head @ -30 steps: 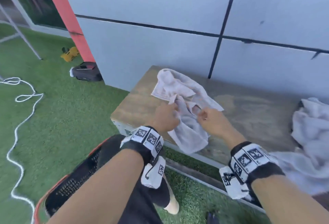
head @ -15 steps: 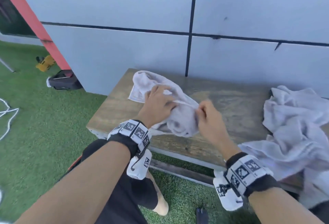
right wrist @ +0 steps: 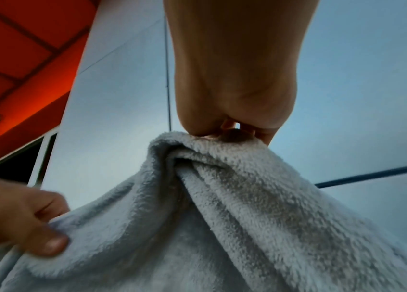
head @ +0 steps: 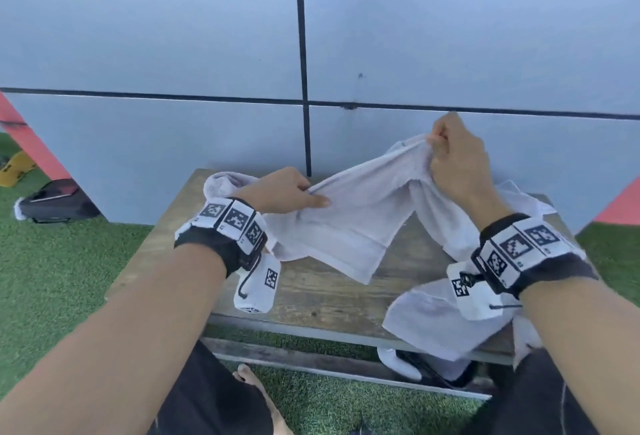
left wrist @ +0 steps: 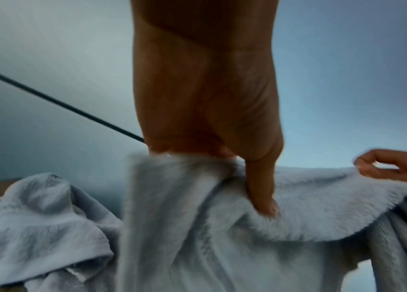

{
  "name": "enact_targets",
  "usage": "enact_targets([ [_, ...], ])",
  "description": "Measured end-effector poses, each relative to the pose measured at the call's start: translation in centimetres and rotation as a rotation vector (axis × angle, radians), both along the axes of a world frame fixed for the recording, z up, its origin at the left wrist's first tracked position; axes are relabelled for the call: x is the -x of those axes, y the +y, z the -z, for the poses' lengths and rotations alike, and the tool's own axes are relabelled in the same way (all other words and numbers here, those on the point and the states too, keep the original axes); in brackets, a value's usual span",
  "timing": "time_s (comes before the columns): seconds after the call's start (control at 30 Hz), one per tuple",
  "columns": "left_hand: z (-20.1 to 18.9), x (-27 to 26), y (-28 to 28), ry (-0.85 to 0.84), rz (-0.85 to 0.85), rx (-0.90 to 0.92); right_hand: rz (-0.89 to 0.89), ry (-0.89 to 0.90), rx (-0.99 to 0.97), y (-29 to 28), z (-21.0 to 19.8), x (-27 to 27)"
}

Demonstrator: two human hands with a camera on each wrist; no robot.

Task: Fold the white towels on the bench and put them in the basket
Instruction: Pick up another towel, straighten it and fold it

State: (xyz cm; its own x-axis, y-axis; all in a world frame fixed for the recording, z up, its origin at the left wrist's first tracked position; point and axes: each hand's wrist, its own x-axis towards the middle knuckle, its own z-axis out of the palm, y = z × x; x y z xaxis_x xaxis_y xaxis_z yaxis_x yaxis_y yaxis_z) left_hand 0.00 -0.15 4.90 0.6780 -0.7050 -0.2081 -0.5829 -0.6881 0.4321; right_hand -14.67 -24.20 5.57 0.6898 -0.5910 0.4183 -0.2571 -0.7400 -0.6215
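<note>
A white towel [head: 349,223] hangs stretched between my two hands above the wooden bench [head: 325,292]. My left hand [head: 287,192] pinches its edge low on the left, thumb over the cloth [left wrist: 260,195]. Raised higher at the right, my right hand [head: 450,157] grips a bunched corner [right wrist: 222,146]. The towel's lower part droops onto the bench. The left end of the cloth [head: 221,182] lies crumpled behind my left wrist. More white towel [head: 433,324] lies on the bench's right side under my right wrist. No basket is in view.
A grey panelled wall [head: 207,54] stands directly behind the bench. Green artificial grass [head: 69,279] surrounds it. A dark bag [head: 55,202] and a yellow object [head: 14,168] lie on the grass at the left. My bare foot [head: 249,379] is below the bench's front edge.
My right hand has lifted up and to the right with a towel corner, and the towel has spread out between both hands. The view has shifted right and the basket has left it.
</note>
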Motion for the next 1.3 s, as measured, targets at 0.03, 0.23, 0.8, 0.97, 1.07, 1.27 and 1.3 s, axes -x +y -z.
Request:
enact_targets([
  [0.03,-0.2,0.0,-0.3,-0.016,-0.011,0.007,0.031,-0.014,-0.040,-0.6,0.2,0.2],
  [0.23,-2.1,2.5,-2.7,0.307,-0.199,0.479,-0.117,0.046,-0.163,-0.3,2.5,1.2],
  [0.8,-4.4,7.8,-4.9,0.735,-0.451,0.840,-0.266,0.152,-0.329,6.9,4.2,4.6],
  [0.97,-4.6,7.3,-4.1,0.913,-0.434,1.028,-0.182,0.096,-0.175,5.9,4.4,4.0],
  [1.07,-4.3,6.4,-3.3,0.731,-0.386,0.883,-0.150,0.003,-0.282,5.6,2.9,3.9],
  [1.27,-4.0,8.2,-2.6,0.194,0.077,0.499,-0.287,0.075,-0.116,6.7,-0.7,3.6],
  [1.3,-3.7,8.3,-2.8,0.114,0.070,0.475,-0.305,0.081,-0.090,7.0,-1.1,3.6],
])
